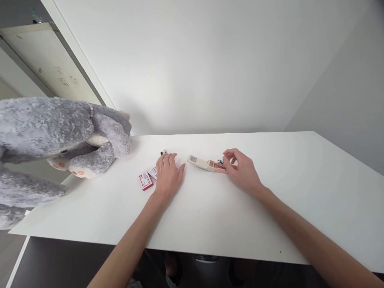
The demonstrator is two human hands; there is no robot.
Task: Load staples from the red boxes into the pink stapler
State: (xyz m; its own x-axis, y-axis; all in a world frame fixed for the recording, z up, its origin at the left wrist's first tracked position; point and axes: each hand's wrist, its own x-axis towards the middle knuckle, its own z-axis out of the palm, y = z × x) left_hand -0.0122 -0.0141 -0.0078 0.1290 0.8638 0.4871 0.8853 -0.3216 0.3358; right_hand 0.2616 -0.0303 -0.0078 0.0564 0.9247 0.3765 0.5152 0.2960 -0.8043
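A stapler [201,163] lies opened out on the white table, its long cream top arm folded back to the left. Its pink base and a raised silver metal part [221,162] show at the right end. My right hand [240,168] is closed there, thumb and fingertips pinched at the stapler's end, partly covering it. Palm down, my left hand [168,173] rests open with fingers stretched over a small printed box [153,173]. A red-and-white box [145,181] lies just left of that hand. Beyond its fingertips sits a small black-and-silver object [163,152], too small to name.
A large grey plush toy [54,124] leans over the table's [204,224] left end. A white wall [192,72] stands behind the table. Farther back at left is a pale cabinet [51,64]. The table's front edge runs below my forearms.
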